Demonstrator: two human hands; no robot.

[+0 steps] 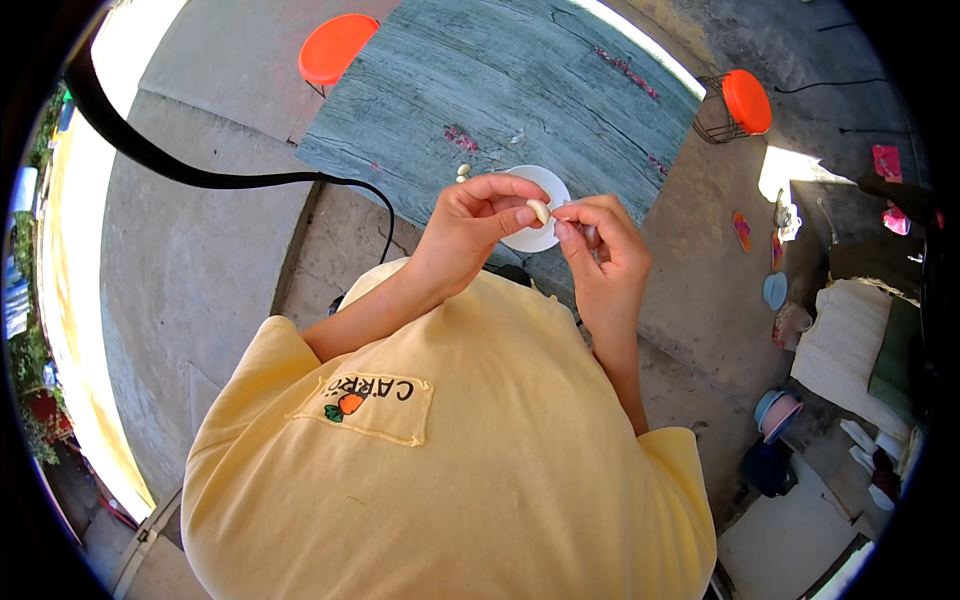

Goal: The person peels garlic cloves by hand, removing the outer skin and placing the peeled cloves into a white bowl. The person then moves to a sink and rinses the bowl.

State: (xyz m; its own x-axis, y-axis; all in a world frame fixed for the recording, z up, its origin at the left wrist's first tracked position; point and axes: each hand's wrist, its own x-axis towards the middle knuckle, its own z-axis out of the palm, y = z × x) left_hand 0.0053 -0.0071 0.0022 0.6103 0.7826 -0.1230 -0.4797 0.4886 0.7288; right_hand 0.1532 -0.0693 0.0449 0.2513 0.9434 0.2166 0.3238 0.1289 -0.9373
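My left hand (476,221) pinches a pale, peeled-looking garlic clove (538,211) between thumb and fingers, above a white plate (529,240). At the clove's right end, the thumb and forefinger of my right hand (609,244) come close together. Whether a scrap of skin is caught between those fingertips is too small to make out. Two more pale cloves (463,169) lie on the blue-grey wood-patterned table (525,90), just beyond my left hand. Both hands partly cover the plate, so its contents are mostly hidden.
Orange stools stand at the table's far left (337,49) and far right (747,103). A black strap or cable (225,178) crosses the upper left. Basins (780,414) and a pale cloth-covered seat (844,349) are on the right.
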